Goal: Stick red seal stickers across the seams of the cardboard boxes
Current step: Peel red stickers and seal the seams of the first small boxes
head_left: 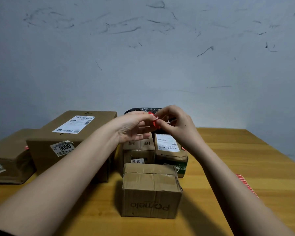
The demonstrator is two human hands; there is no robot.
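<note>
Both my hands are raised above the middle boxes, pinching one small red seal sticker [154,120] between them. My left hand [134,127] holds its left end and my right hand [174,123] pinches its right end with thumb and forefinger. Below, nearest me, a small cardboard box printed "Pomelo" [152,191] stands with a taped seam across its top. Behind it are two more small boxes [139,150] [169,147], partly hidden by my hands. A large box labelled 3090 [70,142] stands to the left, and a flatter box [8,159] lies at the far left.
A sheet of red stickers [246,184] lies on the wooden table [237,159] at the right, partly under my right forearm. A black plastic bag [143,110] sits behind my hands against the grey scuffed wall. Red stickers show on the far-left box [26,148] and the right small box [183,148].
</note>
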